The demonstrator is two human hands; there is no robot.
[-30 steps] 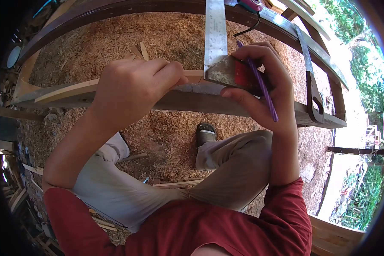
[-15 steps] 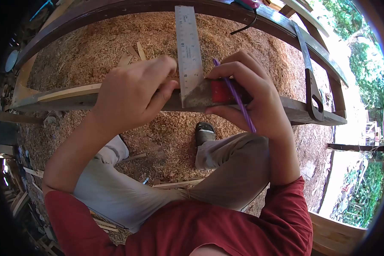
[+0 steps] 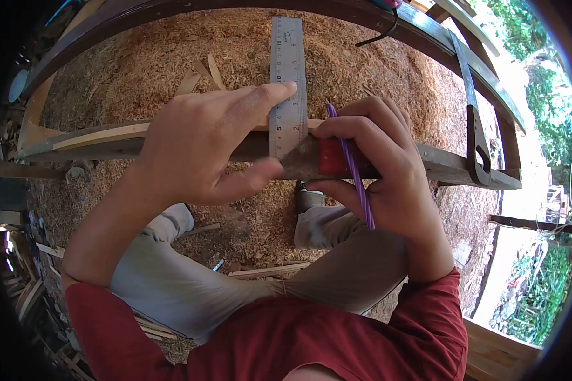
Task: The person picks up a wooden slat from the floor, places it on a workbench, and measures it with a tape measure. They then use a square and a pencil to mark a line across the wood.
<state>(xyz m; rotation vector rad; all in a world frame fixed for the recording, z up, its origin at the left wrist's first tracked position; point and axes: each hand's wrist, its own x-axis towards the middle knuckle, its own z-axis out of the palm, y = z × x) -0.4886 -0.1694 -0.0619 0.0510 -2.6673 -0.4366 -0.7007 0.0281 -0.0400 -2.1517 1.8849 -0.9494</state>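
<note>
My right hand point(image 3: 388, 159) is closed round the red handle point(image 3: 332, 157) of a try square, with a purple striped pencil point(image 3: 356, 171) also held across the fingers. The square's steel ruler blade point(image 3: 288, 60) points away from me, across a thin wooden strip point(image 3: 105, 136) on a dark beam point(image 3: 438, 166). My left hand point(image 3: 203, 140) is open over the strip. Its index finger stretches onto the blade, while the slightly blurred thumb is apart, near the blade's lower end. The left palm hides part of the strip.
A handsaw point(image 3: 475, 140) hangs over the beams at the right. A second dark beam point(image 3: 190, 9) runs along the far side, with a black cord point(image 3: 381, 35) near it. Sawdust point(image 3: 140, 76) and wood offcuts point(image 3: 215, 71) cover the ground.
The square has come down towards me and a little right, its blade now over the strip. My left index finger has straightened onto the blade, and the thumb has dropped away from it.
</note>
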